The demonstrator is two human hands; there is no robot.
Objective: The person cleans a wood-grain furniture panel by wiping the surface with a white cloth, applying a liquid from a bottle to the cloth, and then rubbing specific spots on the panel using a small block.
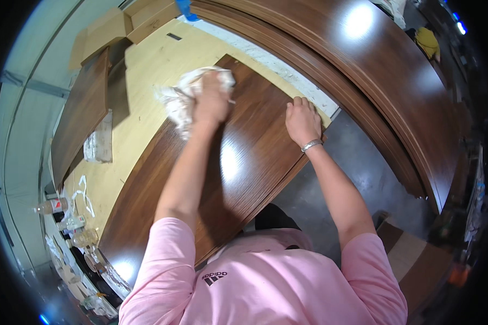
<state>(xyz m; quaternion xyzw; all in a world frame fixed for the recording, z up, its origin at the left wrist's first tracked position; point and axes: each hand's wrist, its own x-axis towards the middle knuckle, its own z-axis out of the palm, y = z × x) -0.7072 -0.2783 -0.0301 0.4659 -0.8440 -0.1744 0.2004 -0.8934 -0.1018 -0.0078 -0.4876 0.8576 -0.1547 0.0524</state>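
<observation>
A dark brown wood-grain panel (255, 135) lies flat on a pale wooden worktable, crossing in front of me. My left hand (212, 103) is closed on a crumpled white cloth (187, 100), pressed against the panel's far left part; hand and cloth are slightly blurred. At the panel's right end, my right hand (303, 122) has its fingers bent and closed on the edge near the corner. A metal bracelet (311, 144) circles my right wrist. The underside of the right hand's grip is hidden.
Stacked brown panels (331, 43) stand beyond the worktable (152, 70) and to the right. Leaning at the left is another brown board (84, 114), next to a white block (99, 142). An open cardboard box (100, 32) sits far left; bottles (84, 237) line the left edge.
</observation>
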